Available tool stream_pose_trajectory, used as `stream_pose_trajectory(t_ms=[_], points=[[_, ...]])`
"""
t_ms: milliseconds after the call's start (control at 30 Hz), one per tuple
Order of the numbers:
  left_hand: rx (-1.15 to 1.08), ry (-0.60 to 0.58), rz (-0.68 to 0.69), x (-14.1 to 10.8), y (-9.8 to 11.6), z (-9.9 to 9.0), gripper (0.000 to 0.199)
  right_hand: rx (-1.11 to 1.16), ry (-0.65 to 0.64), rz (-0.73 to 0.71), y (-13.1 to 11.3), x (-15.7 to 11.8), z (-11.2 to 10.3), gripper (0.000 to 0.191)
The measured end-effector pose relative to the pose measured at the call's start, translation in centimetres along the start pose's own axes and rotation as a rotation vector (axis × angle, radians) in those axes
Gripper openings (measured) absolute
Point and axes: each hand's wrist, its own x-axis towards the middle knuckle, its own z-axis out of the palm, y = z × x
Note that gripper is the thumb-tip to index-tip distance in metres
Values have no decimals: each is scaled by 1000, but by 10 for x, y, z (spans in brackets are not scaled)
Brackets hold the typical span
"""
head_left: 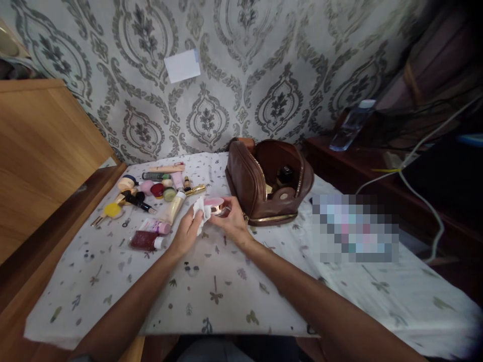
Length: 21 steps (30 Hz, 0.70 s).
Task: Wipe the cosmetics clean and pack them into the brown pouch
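Over the middle of the cloth, my right hand (236, 221) is closed round a small round pink container (215, 203) with a shiny rose-gold band. A crumpled white tissue (203, 210) is pinched in my left hand (187, 230) and touches the container's left side. Just behind and right of my hands stands a brown toiletry bag (245, 176), unzipped, with a black-capped item (286, 174) inside. Left of my hands lie a cream-coloured tube (174, 208), a gold tube (196, 189), a pink-capped tube (156, 226) and a bottle of dark red liquid (143, 241).
Several more cosmetics, among them a red round jar (157, 189) and a yellow puff (112, 210), lie at the left. A clear bottle (350, 128) stands on the dark surface at the right, near a white cable (426, 196). A wooden panel (45, 161) borders the left side.
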Motion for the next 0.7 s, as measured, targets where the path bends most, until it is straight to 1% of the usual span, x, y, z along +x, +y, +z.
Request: stream_pose_trajectory(t_ms=[67,200,300,433,567,633,700], points=[[39,-22,81,-1,3,2,48,-61,-3,-49,-1,-1,-1,65],[150,-67,213,-4,-6,3,48,-197,-51,-181,-2,-5,-1,60],[252,-74,259,-7,-9,3,46,-308,-109,-275,-3,-8,-1,56],[303,-69,220,-9,-5,1,48,-376,-212,-361,-5,-9,-3,51],[283,-57,163,-7,-2,0,49,-394,-289,-361,-7,-11,-5,46],[261,-37,138,-5,-3,-1,49,-399,-319,-356,-8,-12,-5,50],[237,-14,109,0,-5,-3,50,-394,-362,-358,-9,-14,-4,59]])
